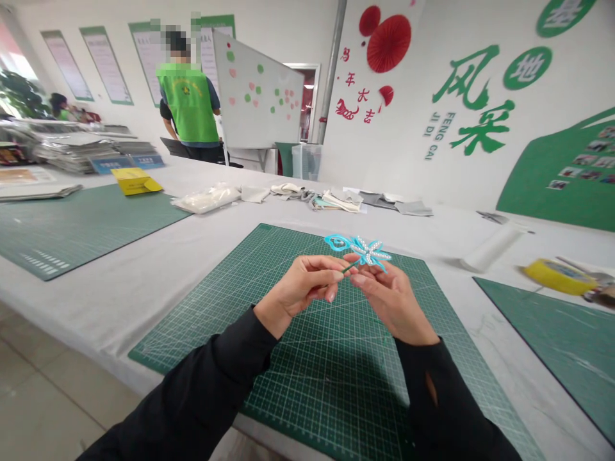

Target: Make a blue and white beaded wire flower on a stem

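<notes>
A turquoise craft flower [369, 251] with petals lined in white beads is held up above the green cutting mat [307, 358]. A looped turquoise piece [337, 242] sits to the left of the bloom, on the same side as the thin green stem [350, 266]. My left hand [311, 283] pinches that stem between thumb and fingers. Close beside it, my right hand [384, 291] is closed around the base of the flower, its thumb just under the petals. The fingertips behind the bloom are partly hidden.
Cloth scraps [336, 200] and a plastic bag [206, 198] lie along the table's far side. A yellow card [137, 182] stands at left, near stacked papers [72, 150]. A yellow tape roll [560, 275] is at right. A person in a green vest [187, 102] stands beyond.
</notes>
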### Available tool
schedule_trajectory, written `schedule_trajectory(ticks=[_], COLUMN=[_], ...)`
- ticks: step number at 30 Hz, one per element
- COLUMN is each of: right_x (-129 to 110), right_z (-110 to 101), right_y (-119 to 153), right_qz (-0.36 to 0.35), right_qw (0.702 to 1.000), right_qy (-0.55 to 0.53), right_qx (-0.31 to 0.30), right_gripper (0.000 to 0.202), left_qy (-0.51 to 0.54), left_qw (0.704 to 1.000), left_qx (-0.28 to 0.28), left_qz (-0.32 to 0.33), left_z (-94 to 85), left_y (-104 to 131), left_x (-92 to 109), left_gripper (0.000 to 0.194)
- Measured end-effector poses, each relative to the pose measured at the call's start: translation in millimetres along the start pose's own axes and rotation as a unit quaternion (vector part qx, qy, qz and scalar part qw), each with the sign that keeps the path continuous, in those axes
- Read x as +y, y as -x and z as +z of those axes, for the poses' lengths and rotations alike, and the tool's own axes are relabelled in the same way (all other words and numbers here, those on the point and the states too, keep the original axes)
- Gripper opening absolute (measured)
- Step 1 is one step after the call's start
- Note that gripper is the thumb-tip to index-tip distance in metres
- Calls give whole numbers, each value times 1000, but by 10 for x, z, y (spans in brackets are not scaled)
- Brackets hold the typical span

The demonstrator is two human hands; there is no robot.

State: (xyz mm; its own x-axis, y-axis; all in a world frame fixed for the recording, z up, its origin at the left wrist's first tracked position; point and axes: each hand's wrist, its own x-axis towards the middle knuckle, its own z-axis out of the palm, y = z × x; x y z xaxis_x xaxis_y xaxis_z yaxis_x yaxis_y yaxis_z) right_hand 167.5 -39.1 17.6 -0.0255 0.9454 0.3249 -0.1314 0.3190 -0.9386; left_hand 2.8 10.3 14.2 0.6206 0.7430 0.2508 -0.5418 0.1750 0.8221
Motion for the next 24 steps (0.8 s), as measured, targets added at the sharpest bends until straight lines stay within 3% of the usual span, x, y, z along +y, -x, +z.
schedule_trajectory(ticks=[4, 8, 15, 19, 24], right_x=[41, 22, 48, 106, 111], right_z=[-27, -47, -108, -95, -29], right_y=[-53, -76, -44, -37, -29], right_qz=[-18, -27, -60, -46, -22], right_qw=[998, 996, 986, 983, 989], right_qy=[-44, -38, 101, 149, 129], right_qx=[33, 77, 122, 95, 74], right_gripper=[8, 10, 13, 18, 16], left_qy=[-13, -34, -80, -98, -98], left_qw=[1000, 999, 996, 992, 990], left_qx=[-13, -4, -7, -30, -23], left_qz=[4, -1, -35, -69, -96], left_z=[41, 116, 192, 192, 198], left_y=[26, 61, 104, 113, 115], left_x=[23, 65, 71, 13, -14], left_gripper=[5, 10, 16, 12, 15])
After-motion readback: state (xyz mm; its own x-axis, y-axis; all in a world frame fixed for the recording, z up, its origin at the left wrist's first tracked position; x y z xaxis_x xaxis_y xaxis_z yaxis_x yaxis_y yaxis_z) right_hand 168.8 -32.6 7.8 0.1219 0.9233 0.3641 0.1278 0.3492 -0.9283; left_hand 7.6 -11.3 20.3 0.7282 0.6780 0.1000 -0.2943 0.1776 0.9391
